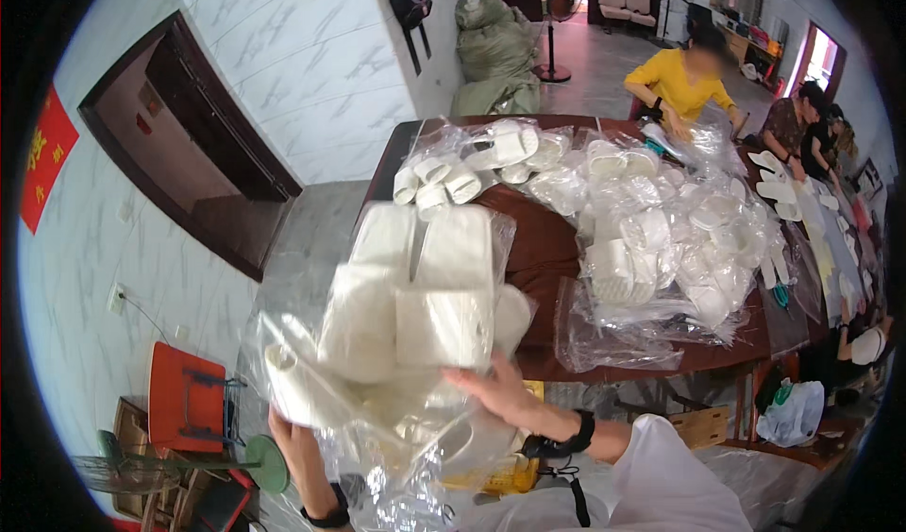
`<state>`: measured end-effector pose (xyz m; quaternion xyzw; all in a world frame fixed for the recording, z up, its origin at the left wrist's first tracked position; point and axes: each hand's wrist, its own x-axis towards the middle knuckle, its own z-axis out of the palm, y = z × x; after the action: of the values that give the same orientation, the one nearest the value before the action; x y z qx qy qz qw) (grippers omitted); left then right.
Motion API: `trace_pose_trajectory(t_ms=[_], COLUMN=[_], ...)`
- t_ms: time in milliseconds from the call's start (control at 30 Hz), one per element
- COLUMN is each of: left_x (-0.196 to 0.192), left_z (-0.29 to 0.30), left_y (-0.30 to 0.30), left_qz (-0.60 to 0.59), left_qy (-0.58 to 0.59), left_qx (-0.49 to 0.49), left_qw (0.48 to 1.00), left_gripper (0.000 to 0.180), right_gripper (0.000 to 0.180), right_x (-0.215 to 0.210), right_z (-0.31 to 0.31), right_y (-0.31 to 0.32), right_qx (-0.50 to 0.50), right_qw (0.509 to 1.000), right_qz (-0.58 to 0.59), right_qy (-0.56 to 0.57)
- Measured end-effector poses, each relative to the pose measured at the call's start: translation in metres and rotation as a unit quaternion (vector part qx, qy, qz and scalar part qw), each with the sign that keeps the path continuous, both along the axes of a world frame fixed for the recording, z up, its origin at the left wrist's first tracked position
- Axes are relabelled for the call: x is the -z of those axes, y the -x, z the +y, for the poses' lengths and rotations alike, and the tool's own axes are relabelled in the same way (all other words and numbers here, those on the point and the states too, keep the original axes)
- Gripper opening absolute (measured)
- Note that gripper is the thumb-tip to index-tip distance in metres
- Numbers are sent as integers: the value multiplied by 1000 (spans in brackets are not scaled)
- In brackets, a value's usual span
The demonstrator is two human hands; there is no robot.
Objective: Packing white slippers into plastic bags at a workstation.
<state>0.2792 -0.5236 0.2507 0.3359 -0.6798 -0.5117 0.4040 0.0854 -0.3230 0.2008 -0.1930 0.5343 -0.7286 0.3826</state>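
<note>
Head view shows a long dark brown bench (543,249) running from the centre toward the upper right of the frame, heaped with clear plastic bags of white slippers (651,249) and rolled white pieces (434,178). Other people sit along its far side at the upper right, one in a yellow top (681,77).

Nearer the camera, filling the lower centre, is the clear plastic bag (396,362) that the person holds up in front of the bench's near end. It is packed with white foam-like slippers (444,320), stacked in blocks and rolls. Judged from its look, the bundle is bulky but light; the contents seem soft and squashy rather than fragile, while the thin film is slick, crinkly and apt to slide or tear if pulled by one corner. The surest hold is probably under the packed mass or around it from both sides, not on the loose film hanging at the bottom.

That is roughly how the hands sit. The right hand (500,395) comes in from the lower right, palm against the lower right side of the bag, fingers (469,373) spread flat along the film beneath the stacked blocks. The left hand (283,428) is at the lower left, mostly hidden behind the plastic; it seems to cup the bag from below beside a white roll (288,381), but whether its fingers are curled or spread cannot be told.
</note>
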Motion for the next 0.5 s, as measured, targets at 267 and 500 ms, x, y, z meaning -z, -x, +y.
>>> trace_pose_trajectory(t_ms=[267, 500], left_x=[19, 156], left_z=[-22, -4], left_y=[248, 416], left_qz=[48, -146], left_qy=[-21, 227], left_qx=[211, 64], left_qw=[976, 961], left_gripper=[29, 58], right_gripper=[56, 74], right_x=[-40, 101], right_z=[35, 18], right_y=[159, 296], right_qx=[151, 285], right_qw=[988, 931], right_qz=[2, 175], right_qy=[-25, -144])
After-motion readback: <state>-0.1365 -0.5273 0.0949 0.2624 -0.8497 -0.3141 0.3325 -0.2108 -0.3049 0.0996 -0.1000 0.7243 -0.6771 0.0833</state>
